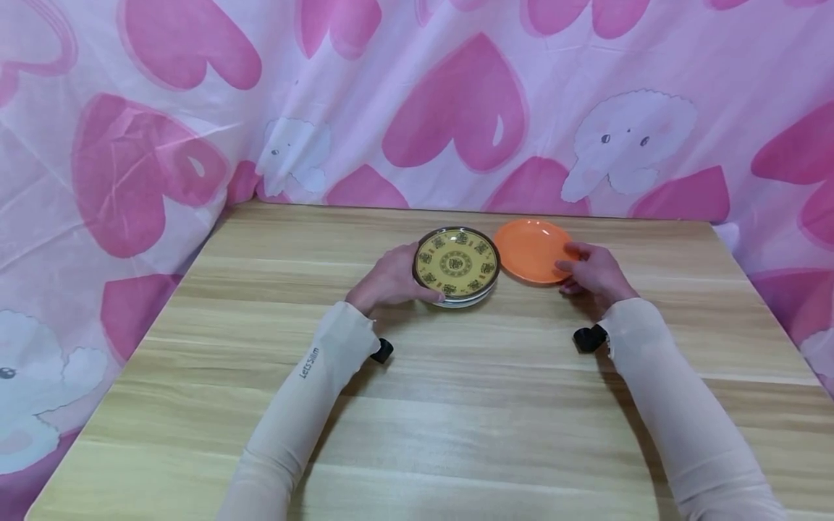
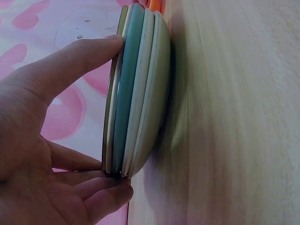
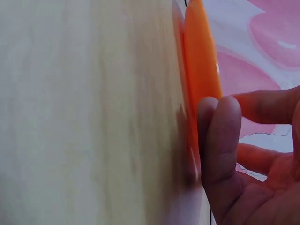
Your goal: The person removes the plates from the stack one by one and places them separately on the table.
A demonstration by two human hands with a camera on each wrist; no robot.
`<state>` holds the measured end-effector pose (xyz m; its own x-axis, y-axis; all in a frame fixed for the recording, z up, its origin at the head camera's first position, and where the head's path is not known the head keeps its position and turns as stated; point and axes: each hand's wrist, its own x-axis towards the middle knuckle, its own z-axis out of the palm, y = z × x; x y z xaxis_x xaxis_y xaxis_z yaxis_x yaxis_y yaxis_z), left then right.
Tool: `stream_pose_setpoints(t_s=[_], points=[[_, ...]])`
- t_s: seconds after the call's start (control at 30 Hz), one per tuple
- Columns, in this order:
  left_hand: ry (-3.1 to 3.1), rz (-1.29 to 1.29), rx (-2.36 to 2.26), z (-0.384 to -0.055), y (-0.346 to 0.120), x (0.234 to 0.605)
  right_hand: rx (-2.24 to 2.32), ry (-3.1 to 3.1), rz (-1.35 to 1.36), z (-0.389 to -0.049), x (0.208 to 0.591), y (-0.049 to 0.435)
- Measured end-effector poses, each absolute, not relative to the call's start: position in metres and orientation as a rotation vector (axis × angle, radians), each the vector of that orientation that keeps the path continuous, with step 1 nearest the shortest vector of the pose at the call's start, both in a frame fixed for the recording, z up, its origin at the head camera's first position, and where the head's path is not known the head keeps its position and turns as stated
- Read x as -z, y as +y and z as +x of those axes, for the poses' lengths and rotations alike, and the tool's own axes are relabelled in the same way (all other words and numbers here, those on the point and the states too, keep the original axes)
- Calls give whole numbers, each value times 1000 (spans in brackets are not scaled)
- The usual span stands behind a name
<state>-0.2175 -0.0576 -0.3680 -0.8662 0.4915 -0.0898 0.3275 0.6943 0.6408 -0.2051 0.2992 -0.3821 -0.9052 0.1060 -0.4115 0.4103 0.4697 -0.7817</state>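
My left hand (image 1: 394,278) grips the left side of a stack of several small plates, thumb and fingers spread around the rims. On top is a yellow patterned plate (image 1: 456,263) with a dark rim. Side-on in the left wrist view, a teal plate (image 2: 127,93) and pale plates (image 2: 157,89) show beneath it. To the right of the stack, at the back of the table, is an orange plate (image 1: 534,252). My right hand (image 1: 591,273) pinches its right rim. In the right wrist view the orange plate (image 3: 201,51) appears edge-on, with fingertips (image 3: 227,110) at its rim.
The wooden table (image 1: 482,420) extends in front of both arms. Its back edge lies just behind the plates, against a pink curtain (image 1: 456,108) with hearts. Black wrist devices (image 1: 589,339) sit under the sleeve cuffs.
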Motion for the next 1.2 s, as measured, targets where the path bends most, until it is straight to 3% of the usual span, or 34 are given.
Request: stream_pose_setpoints(t_s=[0.43,0.8,1.2], points=[[2614,641,-982,-215,-57,370,1153,2645,351,-199,364,299],[2624,688,-971,-217,-57,369,1215,2679,321,-198,356,275],[2625,703,-967,-219,-55,371,1500,2658,17,-198,363,257]])
